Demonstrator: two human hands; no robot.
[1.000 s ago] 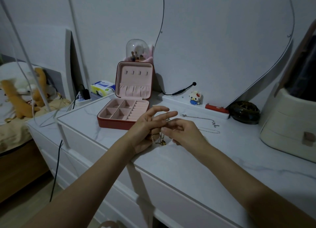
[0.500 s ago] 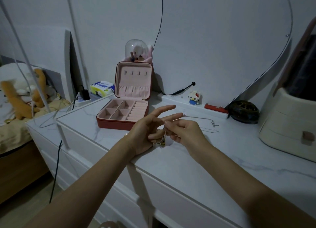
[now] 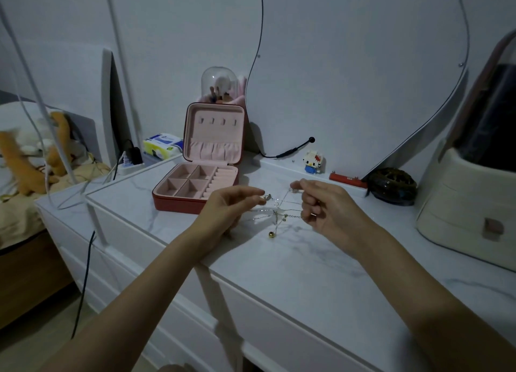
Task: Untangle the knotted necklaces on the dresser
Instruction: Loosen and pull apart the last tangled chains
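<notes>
The left hand (image 3: pixel 231 204) and right hand (image 3: pixel 329 204) each pinch the necklaces (image 3: pixel 279 214), stretched between them just above the desk (image 3: pixel 307 274); mid-untangling, the knot likely needs gentle loosening next.

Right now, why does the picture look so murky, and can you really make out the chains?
Head view: dim, bluish light; wide-angle lens bows the dresser edge; the plush toy at left is smeared; the necklaces between left hand and right hand show only as faint glinting threads.

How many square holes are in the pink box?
4, all in the left part of the box tray: two at the back, two in front. None seem hidden.
</notes>
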